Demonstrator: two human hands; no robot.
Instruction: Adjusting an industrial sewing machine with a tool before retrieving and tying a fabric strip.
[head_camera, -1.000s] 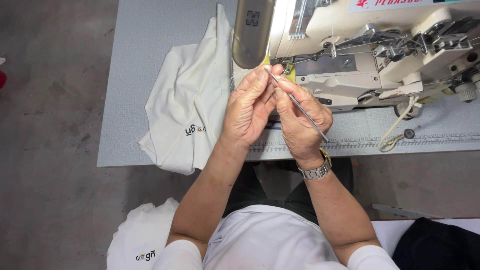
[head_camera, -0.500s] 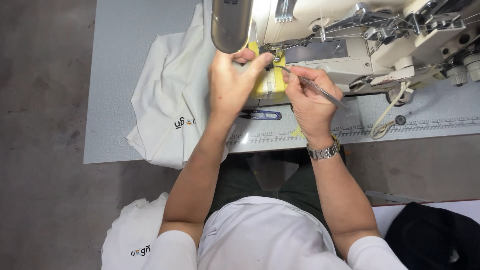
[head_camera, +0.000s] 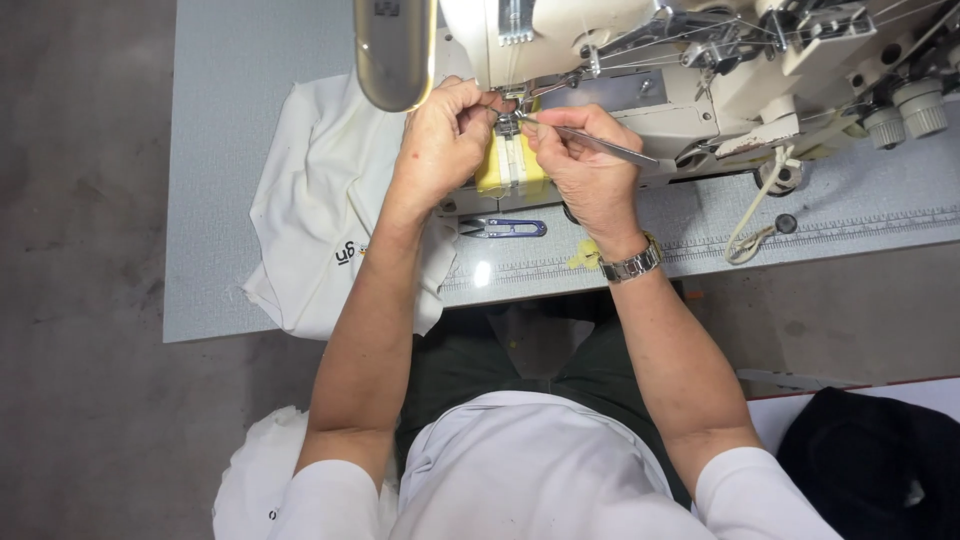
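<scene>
Both hands are raised to the needle area (head_camera: 512, 105) of a cream industrial sewing machine (head_camera: 700, 70). My right hand (head_camera: 585, 165) grips thin metal tweezers (head_camera: 600, 143) whose tips point left at the needles. My left hand (head_camera: 445, 140) has its fingertips pinched right beside the needle; any thread between them is too fine to see. A yellow block (head_camera: 510, 170) sits on the machine bed just below both hands. My right wrist wears a metal watch (head_camera: 632, 265).
A white garment (head_camera: 320, 215) lies on the grey table (head_camera: 220, 150) to the left. Small thread snips (head_camera: 503, 228) rest near the table's front edge. A white cord (head_camera: 760, 215) hangs at the right. More white cloth (head_camera: 250, 480) and dark cloth (head_camera: 870, 460) lie below.
The view has shifted so the machine sits higher and closer. Both hands have gone up to the needle, and the tweezers' tips now reach it.
</scene>
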